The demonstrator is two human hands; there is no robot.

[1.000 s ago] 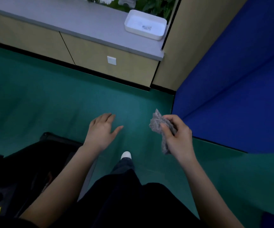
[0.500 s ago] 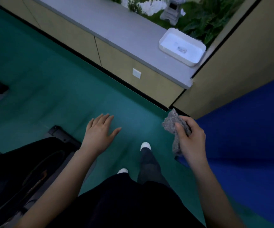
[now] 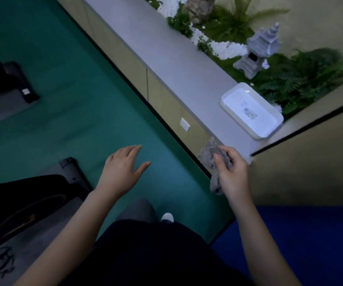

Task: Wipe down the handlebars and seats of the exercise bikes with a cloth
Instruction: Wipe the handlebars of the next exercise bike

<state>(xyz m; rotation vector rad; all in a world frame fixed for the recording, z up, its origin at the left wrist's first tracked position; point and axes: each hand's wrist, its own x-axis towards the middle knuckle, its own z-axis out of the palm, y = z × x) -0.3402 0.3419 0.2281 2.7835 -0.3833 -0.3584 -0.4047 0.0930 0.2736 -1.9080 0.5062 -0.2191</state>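
Holding a grey cloth [image 3: 210,154], the right hand [image 3: 233,175] hangs in front of the body, near the corner of the ledge [image 3: 166,50]. Its fingers and thumb are curled around the crumpled cloth. One end of the cloth sticks up above the thumb, and the other end hangs below the palm. The cloth touches nothing else.

The left hand [image 3: 123,168] is spread in the air over the green floor [image 3: 80,120], with fingers straight and relaxed, grasping nothing. Below and left of it stands a dark machine [image 3: 22,203]; I cannot tell if it is a bike.

On the ledge lies a white tray [image 3: 226,100], and behind it a stone lantern [image 3: 259,50] stands among ferns [image 3: 302,79]. A blue mat [image 3: 311,244] lies at the lower right. One white shoe [image 3: 167,217] shows below the hands.
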